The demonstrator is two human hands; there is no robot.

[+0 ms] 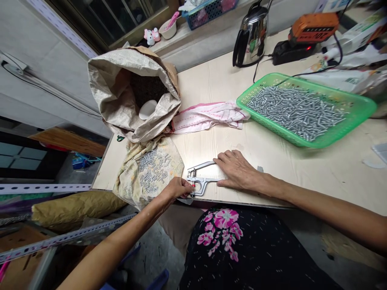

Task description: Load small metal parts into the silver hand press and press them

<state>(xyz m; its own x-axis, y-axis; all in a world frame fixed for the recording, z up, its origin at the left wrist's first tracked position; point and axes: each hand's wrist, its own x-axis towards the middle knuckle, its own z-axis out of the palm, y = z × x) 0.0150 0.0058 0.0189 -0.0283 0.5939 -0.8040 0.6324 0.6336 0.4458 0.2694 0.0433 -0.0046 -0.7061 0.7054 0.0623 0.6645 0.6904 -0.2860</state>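
Silver snap pliers lie on their side at the table's front edge, with a spring and a red piece at the jaw end. My right hand is closed around the ends of both handles, which stand apart. At the jaws, my left hand pinches its fingertips together beside the red piece; whatever they hold is too small or hidden to make out. Left of the pliers, small metal pins are scattered over a crumpled, yellowish cloth.
A green basket full of similar metal pins stands at right. Behind the cloth, an open sack holds a white dish. A pink-and-white towel lies mid-table. A kettle and an orange battery are at the back.
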